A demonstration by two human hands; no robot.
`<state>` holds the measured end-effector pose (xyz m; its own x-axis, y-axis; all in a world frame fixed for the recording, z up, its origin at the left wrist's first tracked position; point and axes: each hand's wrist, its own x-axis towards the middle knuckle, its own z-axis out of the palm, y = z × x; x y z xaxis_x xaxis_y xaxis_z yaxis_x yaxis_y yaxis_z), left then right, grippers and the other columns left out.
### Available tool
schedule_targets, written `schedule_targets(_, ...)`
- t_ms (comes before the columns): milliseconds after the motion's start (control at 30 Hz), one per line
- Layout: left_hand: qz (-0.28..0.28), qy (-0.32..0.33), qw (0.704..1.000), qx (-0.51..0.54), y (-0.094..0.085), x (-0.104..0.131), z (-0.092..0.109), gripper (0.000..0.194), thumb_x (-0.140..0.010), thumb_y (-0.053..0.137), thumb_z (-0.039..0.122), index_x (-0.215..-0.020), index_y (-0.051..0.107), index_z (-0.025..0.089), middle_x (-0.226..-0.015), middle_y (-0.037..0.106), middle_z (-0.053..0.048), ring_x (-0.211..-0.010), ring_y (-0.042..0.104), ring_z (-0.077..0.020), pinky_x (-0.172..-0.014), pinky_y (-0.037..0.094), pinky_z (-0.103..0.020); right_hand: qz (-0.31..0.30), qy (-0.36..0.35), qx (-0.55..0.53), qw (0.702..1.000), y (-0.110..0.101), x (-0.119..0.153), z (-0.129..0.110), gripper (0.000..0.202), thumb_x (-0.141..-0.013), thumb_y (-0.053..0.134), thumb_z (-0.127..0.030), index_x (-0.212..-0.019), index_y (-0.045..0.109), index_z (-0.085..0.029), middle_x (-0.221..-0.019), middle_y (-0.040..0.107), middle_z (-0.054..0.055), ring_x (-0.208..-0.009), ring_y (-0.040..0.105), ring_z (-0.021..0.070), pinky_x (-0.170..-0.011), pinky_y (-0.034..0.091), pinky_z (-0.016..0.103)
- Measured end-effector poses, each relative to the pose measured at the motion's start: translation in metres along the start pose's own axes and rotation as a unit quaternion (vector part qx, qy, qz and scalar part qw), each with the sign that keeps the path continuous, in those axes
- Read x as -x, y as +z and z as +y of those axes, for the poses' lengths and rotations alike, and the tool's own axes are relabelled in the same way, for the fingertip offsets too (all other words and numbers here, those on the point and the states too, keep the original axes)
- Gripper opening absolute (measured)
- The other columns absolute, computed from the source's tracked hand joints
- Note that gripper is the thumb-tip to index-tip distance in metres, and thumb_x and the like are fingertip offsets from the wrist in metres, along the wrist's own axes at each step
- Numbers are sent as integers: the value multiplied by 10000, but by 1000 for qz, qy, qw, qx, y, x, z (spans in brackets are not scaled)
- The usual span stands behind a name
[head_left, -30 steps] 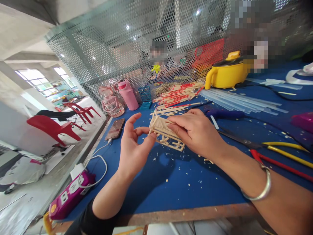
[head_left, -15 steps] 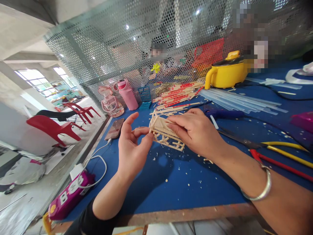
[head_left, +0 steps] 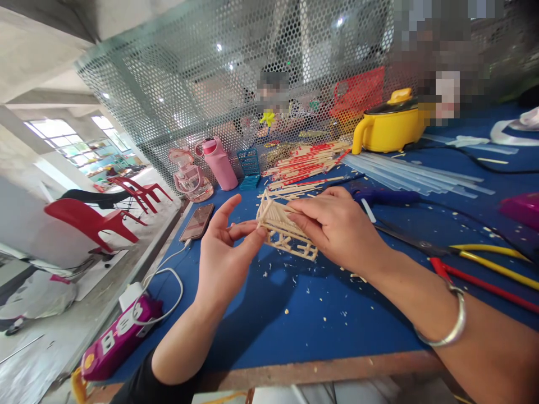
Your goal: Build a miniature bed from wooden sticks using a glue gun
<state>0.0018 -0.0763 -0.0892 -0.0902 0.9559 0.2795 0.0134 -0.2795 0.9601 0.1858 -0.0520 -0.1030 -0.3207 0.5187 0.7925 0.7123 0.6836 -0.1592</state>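
Note:
A small house model made of pale wooden sticks (head_left: 280,220), with a slatted sloping roof and an open lattice below, is held tilted above the blue tabletop. My left hand (head_left: 227,247) pinches its left corner between thumb and a finger, while the index finger points up. Fingers of my right hand (head_left: 337,221) close over the right side of the roof and cover part of it. Just beyond the model lie many loose sticks, some in red-printed paper (head_left: 311,160). Right of my right hand rests a blue glue gun (head_left: 387,196).
Scissors (head_left: 425,244) and pliers with red handles (head_left: 484,283) lie at right. Clear glue sticks (head_left: 412,174) spread before a yellow pot (head_left: 391,129). A phone (head_left: 197,223), pink bottle (head_left: 221,163) and purple power strip (head_left: 122,336) stand left. Perforated metal screen (head_left: 168,95) closes the back.
My left hand and forearm have shifted slightly left and down, still pinching the model's corner. The model and my right hand stay nearly where they were.

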Motion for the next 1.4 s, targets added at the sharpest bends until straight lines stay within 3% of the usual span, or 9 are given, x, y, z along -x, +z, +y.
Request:
schedule_targets(133,-3,3,1000,-10,0,0,1,640,-682,743,168,-1261,469,189,-700,711,27,-668,663,-97,-683,494,-200,2,3,5,1000,1,1,-3,173,-914,501,-271,-938,651,-186,-779,712,-8,-676,608,148,-746,344,335)
schedule_targets(300,-70,10,994,85,-6,-4,-3,543,-757,647,152,-1266,459,173,-763,733,-16,-745,691,-135,-754,514,-255,-3,10,10,1000,2,0,-4,179,-920,487,-263,-961,647,-191,-793,713,-10,-694,601,148,-737,336,333)
schedule_targets(567,-52,-15,996,67,-3,-3,-2,766,-647,777,134,-1320,415,192,-738,737,11,-701,684,-95,-709,521,-185,-3,17,11,1000,3,1,-4,154,-906,504,-220,-974,641,-198,-818,718,-12,-724,614,147,-751,333,331)
schedule_targets(700,-50,-45,995,68,-4,-4,-1,717,-649,778,138,-1288,454,167,-702,726,18,-645,671,-88,-679,522,-187,-3,10,9,1000,3,1,-7,152,-910,496,-216,-960,638,-198,-784,713,-14,-699,611,141,-747,329,329)
schedule_targets(833,-83,-61,993,60,-12,-7,2,701,-647,785,158,-1280,483,179,-762,739,-6,-707,689,-123,-712,532,-227,-10,18,1,1000,2,1,-8,155,-913,490,-213,-965,636,-210,-832,725,-10,-724,619,142,-753,327,327)
schedule_targets(1000,-83,0,997,-5,-15,-7,8,590,-730,715,216,-1278,503,166,-806,742,-44,-902,683,-185,-810,515,-284,-13,31,0,999,2,0,-7,180,-926,477,-252,-975,645,-212,-871,732,4,-752,621,149,-768,328,330)
schedule_targets(1200,-31,48,996,-72,-11,-7,6,391,-810,591,221,-1193,551,152,-775,724,-34,-905,677,-201,-850,484,-324,-21,45,0,999,3,-1,-8,197,-928,471,-269,-974,653,-210,-833,728,9,-733,616,152,-750,337,328)
schedule_targets(1400,-64,-11,998,3,-14,-12,0,393,-818,566,212,-1204,509,165,-831,734,-38,-890,671,-176,-911,441,-329,-8,47,8,999,4,0,-8,195,-923,478,-271,-959,656,-201,-840,734,23,-704,613,155,-744,356,328)
